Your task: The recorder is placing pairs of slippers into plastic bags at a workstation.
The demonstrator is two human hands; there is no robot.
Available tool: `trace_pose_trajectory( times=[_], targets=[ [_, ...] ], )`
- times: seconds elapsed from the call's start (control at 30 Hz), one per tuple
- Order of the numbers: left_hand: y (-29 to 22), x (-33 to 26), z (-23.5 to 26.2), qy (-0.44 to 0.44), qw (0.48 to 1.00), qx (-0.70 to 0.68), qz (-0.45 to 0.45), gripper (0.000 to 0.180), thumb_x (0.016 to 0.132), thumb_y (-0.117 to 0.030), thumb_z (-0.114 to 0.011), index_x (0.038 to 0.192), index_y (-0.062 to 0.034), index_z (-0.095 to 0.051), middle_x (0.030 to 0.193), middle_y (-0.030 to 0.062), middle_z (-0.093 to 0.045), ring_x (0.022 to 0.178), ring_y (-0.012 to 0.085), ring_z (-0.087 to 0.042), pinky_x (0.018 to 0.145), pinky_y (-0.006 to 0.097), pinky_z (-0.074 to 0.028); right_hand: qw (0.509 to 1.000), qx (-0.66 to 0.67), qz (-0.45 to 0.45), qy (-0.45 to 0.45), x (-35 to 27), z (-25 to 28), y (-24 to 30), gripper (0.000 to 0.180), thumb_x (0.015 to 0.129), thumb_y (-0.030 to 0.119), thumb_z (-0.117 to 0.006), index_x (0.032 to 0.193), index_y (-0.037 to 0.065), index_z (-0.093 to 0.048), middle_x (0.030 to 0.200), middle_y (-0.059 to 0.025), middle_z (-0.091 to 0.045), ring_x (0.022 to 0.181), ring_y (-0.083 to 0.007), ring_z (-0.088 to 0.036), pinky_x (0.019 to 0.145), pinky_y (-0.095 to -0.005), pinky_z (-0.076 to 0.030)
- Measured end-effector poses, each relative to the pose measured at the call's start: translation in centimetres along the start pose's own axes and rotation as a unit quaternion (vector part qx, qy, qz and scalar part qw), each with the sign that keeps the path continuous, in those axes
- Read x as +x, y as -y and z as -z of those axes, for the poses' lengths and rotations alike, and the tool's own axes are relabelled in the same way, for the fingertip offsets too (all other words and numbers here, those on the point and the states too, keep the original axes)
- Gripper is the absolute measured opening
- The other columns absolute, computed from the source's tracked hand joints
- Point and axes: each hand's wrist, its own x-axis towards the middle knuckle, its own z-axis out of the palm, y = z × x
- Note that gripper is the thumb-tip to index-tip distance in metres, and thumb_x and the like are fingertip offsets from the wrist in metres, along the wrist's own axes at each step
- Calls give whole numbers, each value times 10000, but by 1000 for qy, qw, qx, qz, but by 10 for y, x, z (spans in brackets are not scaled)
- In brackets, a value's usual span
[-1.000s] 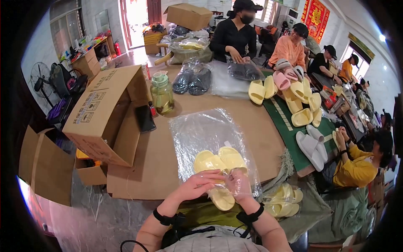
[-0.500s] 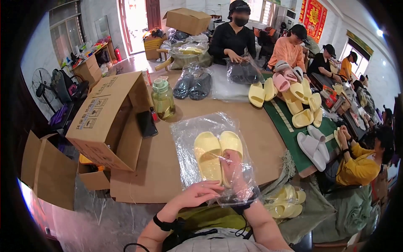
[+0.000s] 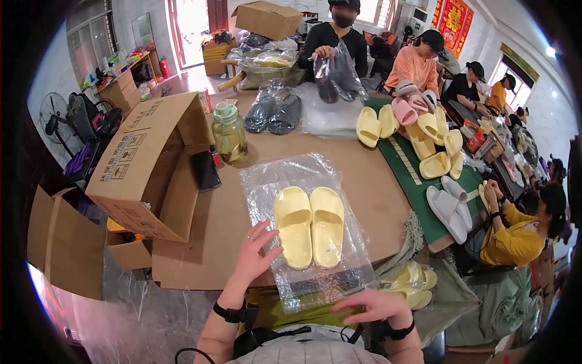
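A pair of pale yellow slippers (image 3: 294, 233) lies side by side inside a clear plastic bag (image 3: 357, 249), flat on the brown cardboard table cover (image 3: 212, 255). My left hand (image 3: 256, 255) is beside the left slipper, fingers spread at the bag's edge and holding nothing. Near the bag's lower right corner, my right hand (image 3: 379, 305) hovers with its fingers stretched out and nothing in them. The near end of the bag hangs over the table's front edge.
A large open carton (image 3: 142, 164) stands left, with a black phone (image 3: 206, 170) and a lidded glass jar (image 3: 229, 134) near it. Bagged black slippers (image 3: 273, 114) lie at the back. Loose slippers (image 3: 433, 139) pile on a green mat (image 3: 403, 176) at right. Co-workers sit beyond.
My right hand has come out of the bag and moved down to the right. My left hand has shifted left and up. The co-worker opposite has lifted a bag of dark slippers.
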Motion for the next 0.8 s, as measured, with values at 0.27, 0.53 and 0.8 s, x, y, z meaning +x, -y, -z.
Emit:
trace_pose_trajectory(
  times=[0.27,0.53,0.8],
  targets=[
    [22,-8,-23,16,997,72,-26,610,827,-356,-795,1364,-134,-608,1553,226,-402,1389,418,-441,1125,494,-404,860,169,56,-479,37,19,20,68,940,71,-694,944,4,-681,799,27,-649,727,-34,-571,655,-210,-461],
    [23,-12,-20,14,997,76,-21,499,863,-156,-682,1354,-122,-600,1569,229,-375,1377,424,-446,1124,483,-404,805,85,191,-555,23,31,82,18,898,-14,-688,901,-7,-671,855,7,-649,757,-59,-569,642,-222,-446],
    [11,-7,-19,-24,998,62,8,469,857,-9,-572,1316,-99,-601,1548,226,-404,1312,436,-499,1089,476,-434,889,-161,7,-429,113,59,9,276,940,292,-684,902,20,-703,777,-132,-678,713,-254,-657,668,-351,-516]
  ],
)
